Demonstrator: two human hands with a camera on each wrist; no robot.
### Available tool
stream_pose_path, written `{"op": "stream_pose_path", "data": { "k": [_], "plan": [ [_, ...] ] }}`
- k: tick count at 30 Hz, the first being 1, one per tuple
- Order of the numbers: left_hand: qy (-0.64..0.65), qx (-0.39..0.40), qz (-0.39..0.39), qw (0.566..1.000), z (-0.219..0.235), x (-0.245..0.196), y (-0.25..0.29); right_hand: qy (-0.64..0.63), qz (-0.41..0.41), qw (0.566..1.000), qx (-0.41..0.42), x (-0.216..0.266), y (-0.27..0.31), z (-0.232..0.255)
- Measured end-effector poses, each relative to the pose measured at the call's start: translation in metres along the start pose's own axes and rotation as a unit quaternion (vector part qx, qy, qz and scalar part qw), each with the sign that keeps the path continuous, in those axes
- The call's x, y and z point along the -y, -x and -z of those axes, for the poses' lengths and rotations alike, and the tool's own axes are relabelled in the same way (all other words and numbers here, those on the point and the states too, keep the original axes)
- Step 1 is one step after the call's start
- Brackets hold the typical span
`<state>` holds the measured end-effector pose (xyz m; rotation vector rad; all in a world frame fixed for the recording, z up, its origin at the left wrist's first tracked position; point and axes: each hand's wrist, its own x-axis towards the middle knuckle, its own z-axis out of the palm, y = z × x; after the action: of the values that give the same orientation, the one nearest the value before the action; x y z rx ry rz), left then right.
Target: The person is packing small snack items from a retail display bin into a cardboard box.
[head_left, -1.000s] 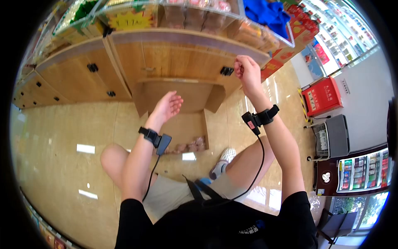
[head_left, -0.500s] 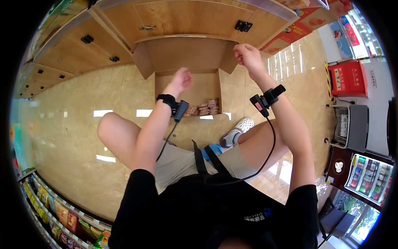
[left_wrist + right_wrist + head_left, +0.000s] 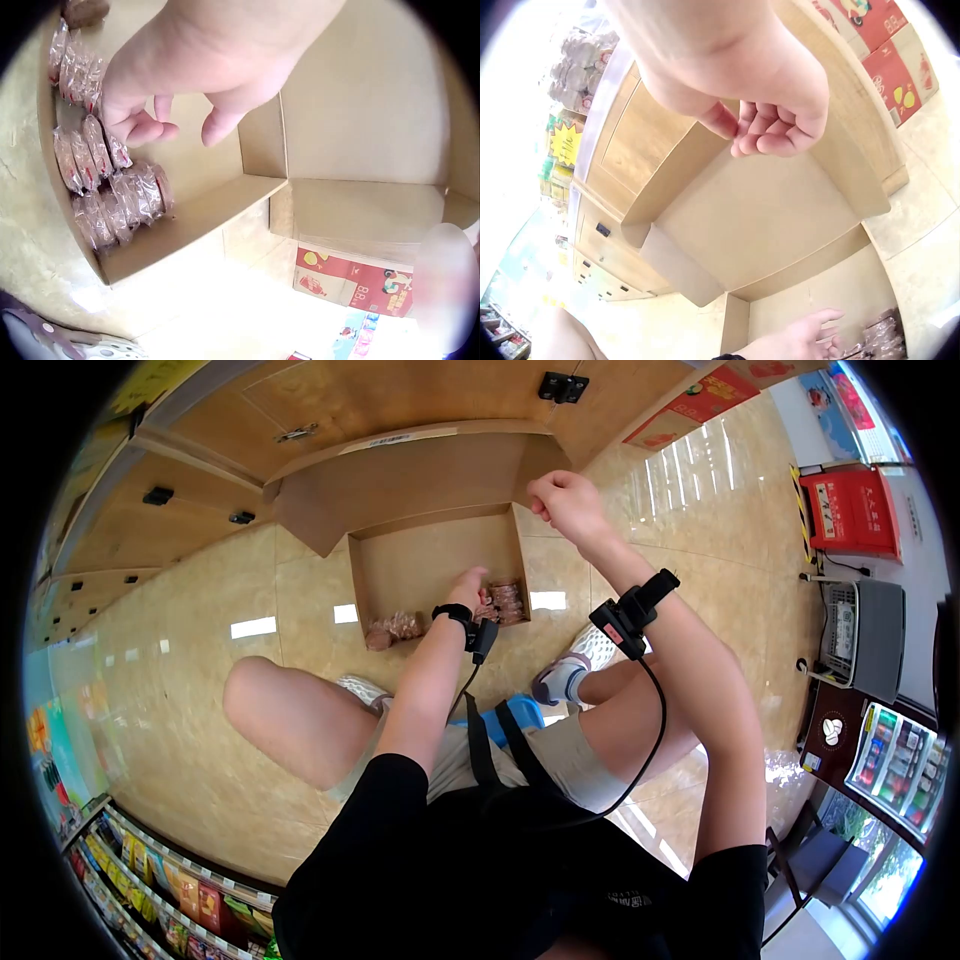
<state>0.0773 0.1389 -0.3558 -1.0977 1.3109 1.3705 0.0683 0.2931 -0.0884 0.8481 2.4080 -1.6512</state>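
Note:
My left hand [image 3: 467,588] reaches down into an open cardboard box [image 3: 405,565] on the floor, beside clear-wrapped round brown items [image 3: 507,600]. In the left wrist view, the left hand [image 3: 217,64] has its thumb apart from bent fingers; the fingertips are over or against the wrapped rows [image 3: 94,154], and contact is unclear. The right wrist view shows the left hand [image 3: 802,337] with fingers loosely spread. Above the box's right flap is my right hand [image 3: 572,508]; its fingers are curled with the thumb against them [image 3: 742,82], and nothing is visible in them.
Wooden cabinets [image 3: 390,405] stand behind the box, with red printed cartons [image 3: 700,405] at their right end. My knees and shoes [image 3: 560,678] flank the near side. A grey cart [image 3: 870,640] and a red bin [image 3: 855,510] are at right, snack shelves [image 3: 190,895] at lower left.
The view has tilted down toward the box. My left hand has moved from above the box into it, near the wrapped items. My right hand has stayed raised with its fingers curled.

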Motion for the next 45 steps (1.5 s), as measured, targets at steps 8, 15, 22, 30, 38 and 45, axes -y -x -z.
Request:
{"op": "stream_pose_path", "data": {
  "k": [8, 15, 22, 30, 38, 45],
  "plan": [
    [-0.122, 0.086, -0.025, 0.988, -0.016, 0.008, 0.003, -0.025, -0.009, 1.000, 0.006, 0.008, 0.001, 0.007],
    [-0.202, 0.022, -0.104, 0.974, -0.039, 0.012, 0.000, -0.045, -0.013, 0.999, 0.017, 0.016, 0.002, 0.015],
    [-0.222, -0.038, -0.086, 0.971, -0.043, 0.008, 0.011, -0.037, -0.007, 0.999, 0.034, 0.021, 0.001, 0.018],
    [-0.151, 0.004, -0.100, 0.983, -0.025, 0.003, -0.006, -0.040, 0.013, 0.999, 0.026, 0.019, -0.005, 0.015],
    [-0.136, 0.223, -0.115, 0.959, 0.011, -0.037, 0.018, -0.054, 0.029, 0.997, 0.037, 0.026, -0.001, 0.011],
    [0.020, 0.314, -0.197, 0.929, 0.013, -0.065, 0.082, -0.043, 0.045, 0.997, 0.036, 0.035, -0.001, 0.009]
  ]
}}
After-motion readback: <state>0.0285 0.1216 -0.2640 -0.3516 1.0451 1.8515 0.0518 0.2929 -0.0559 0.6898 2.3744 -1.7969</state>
